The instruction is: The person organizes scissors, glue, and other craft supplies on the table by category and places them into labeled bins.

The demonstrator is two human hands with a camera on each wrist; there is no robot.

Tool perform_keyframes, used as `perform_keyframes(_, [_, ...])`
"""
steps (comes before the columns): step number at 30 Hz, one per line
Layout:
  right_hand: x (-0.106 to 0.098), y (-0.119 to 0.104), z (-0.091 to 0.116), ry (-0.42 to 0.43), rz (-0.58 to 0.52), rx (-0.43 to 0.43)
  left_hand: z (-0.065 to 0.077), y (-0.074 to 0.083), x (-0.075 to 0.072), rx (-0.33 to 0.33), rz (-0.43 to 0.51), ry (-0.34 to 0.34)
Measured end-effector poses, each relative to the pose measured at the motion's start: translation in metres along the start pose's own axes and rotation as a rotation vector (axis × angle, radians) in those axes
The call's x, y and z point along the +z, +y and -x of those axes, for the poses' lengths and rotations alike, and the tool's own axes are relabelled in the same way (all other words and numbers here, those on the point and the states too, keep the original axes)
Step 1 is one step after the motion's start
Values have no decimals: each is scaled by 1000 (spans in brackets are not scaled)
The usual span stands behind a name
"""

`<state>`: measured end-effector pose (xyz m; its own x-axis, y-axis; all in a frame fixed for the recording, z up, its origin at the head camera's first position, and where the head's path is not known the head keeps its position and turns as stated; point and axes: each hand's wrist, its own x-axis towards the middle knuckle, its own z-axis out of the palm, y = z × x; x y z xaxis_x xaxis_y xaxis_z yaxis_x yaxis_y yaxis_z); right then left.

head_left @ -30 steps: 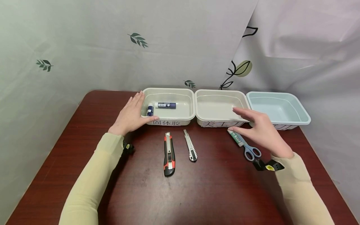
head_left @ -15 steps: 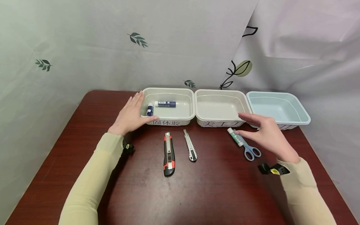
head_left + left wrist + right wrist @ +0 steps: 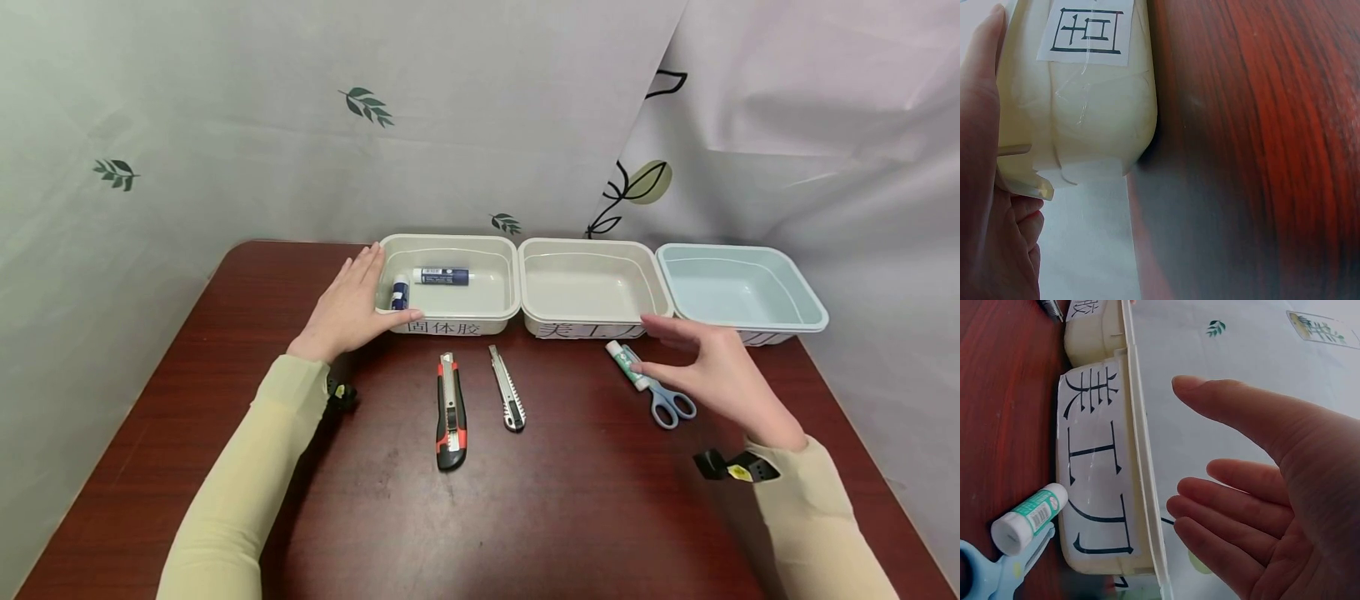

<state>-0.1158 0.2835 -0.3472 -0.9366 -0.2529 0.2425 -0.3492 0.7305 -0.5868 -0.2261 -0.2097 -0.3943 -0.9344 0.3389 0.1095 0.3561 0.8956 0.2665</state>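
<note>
My left hand (image 3: 345, 308) rests on the left corner of a cream bin (image 3: 495, 323), straight fingers along its side and thumb on the front rim. Two blue-and-white glue sticks (image 3: 441, 277) lie inside that bin. Spread and holding nothing, my right hand (image 3: 708, 362) hovers over a green-and-white glue stick (image 3: 1034, 515) and blue-handled scissors (image 3: 667, 404). The glue stick lies against the scissors, whose blades are partly hidden. To the left are a red-and-black utility knife (image 3: 452, 417) and a smaller silver utility knife (image 3: 508, 392).
A second cream bin (image 3: 592, 287) stands in the middle of the row, and a pale blue bin (image 3: 742, 292) at its right end. Paper labels with characters are on their fronts. A patterned curtain (image 3: 450, 125) hangs behind the dark red table (image 3: 555, 517).
My right hand has drawn back to the right and towards me, and slightly lower, uncovering more of the glue stick and middle bin. The left hand has stayed put.
</note>
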Motion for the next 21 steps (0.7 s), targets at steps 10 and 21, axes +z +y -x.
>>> perform_keyframes(10, [8,9,6,12,62,-4,1,0,0,7,9,9])
perform_keyframes(21, [20,26,12,-15,26,11,1,1,0,10,9,13])
